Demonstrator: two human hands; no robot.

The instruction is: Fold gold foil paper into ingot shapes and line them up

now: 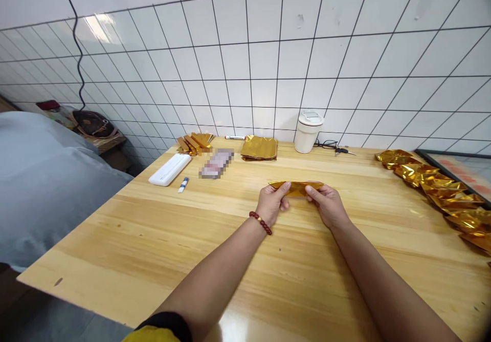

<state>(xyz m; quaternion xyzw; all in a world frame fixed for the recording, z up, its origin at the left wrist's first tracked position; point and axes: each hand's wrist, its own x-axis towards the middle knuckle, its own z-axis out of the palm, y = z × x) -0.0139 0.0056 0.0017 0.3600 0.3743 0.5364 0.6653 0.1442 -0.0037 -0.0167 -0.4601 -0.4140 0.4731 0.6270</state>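
Left hand point(271, 202): pinches the left end of a gold foil strip point(297, 189), thumb on the near face.
Right hand point(330, 206): pinches the other end likewise; this paired grip presumably keeps the foil straight.
Strip position: spans the gap between both hands, over the middle of the desk point(215, 239); contact with the wood cannot be told.
Foil stack point(260, 148): lies flat beyond the hands, probably for easy reach.
Foil row point(437, 188): crumpled-looking pieces along the right side, apparently placed to leave working room.
Cup point(308, 133): upright at the back, likely to avoid knocks.
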